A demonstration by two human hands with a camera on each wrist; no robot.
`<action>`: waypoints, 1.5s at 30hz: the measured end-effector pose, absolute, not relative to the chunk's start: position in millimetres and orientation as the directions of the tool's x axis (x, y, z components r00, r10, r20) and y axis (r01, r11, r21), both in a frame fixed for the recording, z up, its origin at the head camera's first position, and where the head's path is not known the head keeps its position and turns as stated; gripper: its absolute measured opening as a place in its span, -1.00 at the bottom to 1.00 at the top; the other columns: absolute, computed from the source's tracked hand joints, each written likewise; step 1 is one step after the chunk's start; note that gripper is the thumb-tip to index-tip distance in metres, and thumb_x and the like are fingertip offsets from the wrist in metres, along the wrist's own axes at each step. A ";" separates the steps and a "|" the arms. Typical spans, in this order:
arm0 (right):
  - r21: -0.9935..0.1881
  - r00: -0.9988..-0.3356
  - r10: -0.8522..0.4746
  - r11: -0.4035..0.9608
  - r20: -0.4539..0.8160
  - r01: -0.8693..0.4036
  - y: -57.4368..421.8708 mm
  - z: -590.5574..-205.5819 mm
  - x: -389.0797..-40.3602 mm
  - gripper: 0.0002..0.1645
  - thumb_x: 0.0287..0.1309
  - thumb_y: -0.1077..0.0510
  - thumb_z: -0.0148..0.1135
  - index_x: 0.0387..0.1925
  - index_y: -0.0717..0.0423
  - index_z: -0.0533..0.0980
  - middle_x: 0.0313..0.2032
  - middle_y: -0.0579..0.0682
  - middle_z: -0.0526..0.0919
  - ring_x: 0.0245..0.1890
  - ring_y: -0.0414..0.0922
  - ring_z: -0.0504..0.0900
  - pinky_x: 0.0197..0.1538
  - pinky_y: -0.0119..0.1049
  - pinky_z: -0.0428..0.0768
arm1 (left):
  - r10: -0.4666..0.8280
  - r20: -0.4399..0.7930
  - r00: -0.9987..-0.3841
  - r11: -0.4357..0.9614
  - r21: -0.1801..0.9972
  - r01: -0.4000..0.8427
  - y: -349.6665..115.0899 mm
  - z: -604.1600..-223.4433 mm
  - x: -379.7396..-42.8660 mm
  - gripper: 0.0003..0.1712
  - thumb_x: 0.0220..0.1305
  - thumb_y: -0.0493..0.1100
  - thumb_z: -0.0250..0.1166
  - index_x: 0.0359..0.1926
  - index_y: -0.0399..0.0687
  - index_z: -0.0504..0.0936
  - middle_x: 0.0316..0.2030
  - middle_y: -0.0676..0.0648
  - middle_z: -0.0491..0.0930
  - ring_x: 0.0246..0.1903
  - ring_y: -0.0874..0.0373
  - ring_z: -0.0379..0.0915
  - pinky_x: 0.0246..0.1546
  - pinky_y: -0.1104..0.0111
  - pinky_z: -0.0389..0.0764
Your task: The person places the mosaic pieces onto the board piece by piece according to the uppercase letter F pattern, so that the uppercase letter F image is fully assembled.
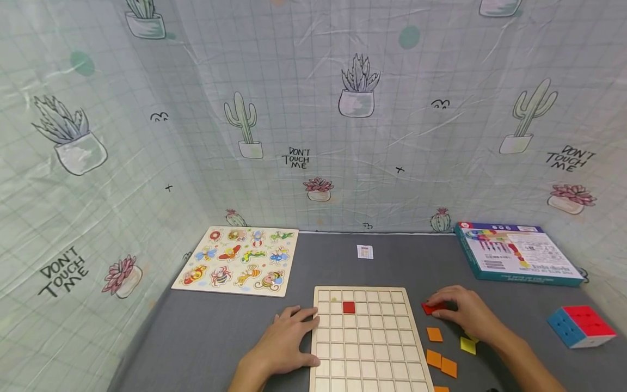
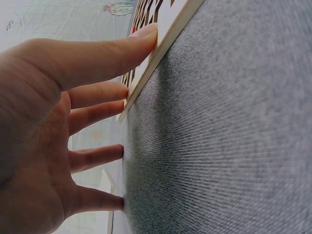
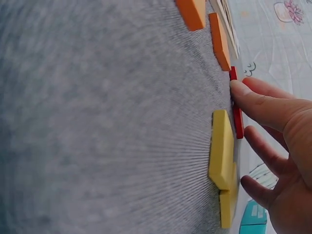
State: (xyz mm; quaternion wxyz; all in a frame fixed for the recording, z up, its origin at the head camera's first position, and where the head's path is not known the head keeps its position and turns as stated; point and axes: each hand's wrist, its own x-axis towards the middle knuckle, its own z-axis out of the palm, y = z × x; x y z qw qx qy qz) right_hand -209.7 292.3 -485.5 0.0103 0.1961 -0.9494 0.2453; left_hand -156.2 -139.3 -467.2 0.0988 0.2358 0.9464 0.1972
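Observation:
A wooden grid board [image 1: 360,337] lies on the grey table, with one red square tile [image 1: 349,307] in a cell of its second row. At the board's left edge rests my left hand [image 1: 286,340], fingers spread; in the left wrist view the thumb [image 2: 141,41] touches the rim. My right hand [image 1: 462,311] is right of the board, its thumb and index finger pinching a red tile [image 1: 427,308] low at the tabletop. The fingers partly cover that red. Orange tiles [image 1: 434,334] and yellow tiles [image 1: 467,345] lie close to the right hand.
An insect picture puzzle [image 1: 235,261] lies at the back left. A flat box [image 1: 521,253] is at the back right, with a colored cube [image 1: 581,325] in front of it. A small white card [image 1: 364,251] lies behind the board. Printed curtains [image 1: 313,109] enclose the table.

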 end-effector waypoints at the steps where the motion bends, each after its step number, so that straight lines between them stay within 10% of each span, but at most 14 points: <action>1: -0.460 -0.922 -0.368 0.802 0.122 -0.381 291.8 -484.4 -209.4 -0.77 0.07 0.08 0.51 -0.21 -0.32 0.75 -0.13 -0.22 0.78 -0.01 0.03 0.65 0.05 0.07 0.66 | 0.485 -0.094 -0.870 0.812 0.418 0.407 -139.1 -467.3 -156.3 -0.12 -0.01 0.21 0.57 0.34 0.05 0.58 0.44 0.02 0.42 0.42 -0.28 0.28 0.15 -0.47 0.41; 16: -0.550 -0.914 -0.356 0.732 0.194 -0.402 261.6 -452.9 -212.9 -0.82 0.19 0.08 0.45 -0.15 -0.14 0.78 -0.09 -0.15 0.78 -0.10 -0.24 0.71 -0.10 -0.44 0.71 | 0.478 -0.100 -0.872 0.814 0.423 0.398 -138.1 -468.1 -157.1 -0.13 -0.01 0.21 0.57 0.34 0.06 0.58 0.45 0.03 0.41 0.43 -0.27 0.27 0.17 -0.47 0.40; 45: -0.733 -0.934 -0.343 0.609 0.100 -0.303 155.9 -475.6 -221.3 -0.78 0.04 0.19 0.54 -0.22 0.11 0.77 -0.21 0.00 0.82 -0.36 -0.31 0.71 -0.31 -0.48 0.63 | 0.474 -0.103 -0.874 0.816 0.425 0.393 -138.3 -466.5 -156.8 -0.13 -0.01 0.21 0.58 0.33 0.05 0.59 0.44 0.03 0.42 0.42 -0.27 0.27 0.18 -0.48 0.39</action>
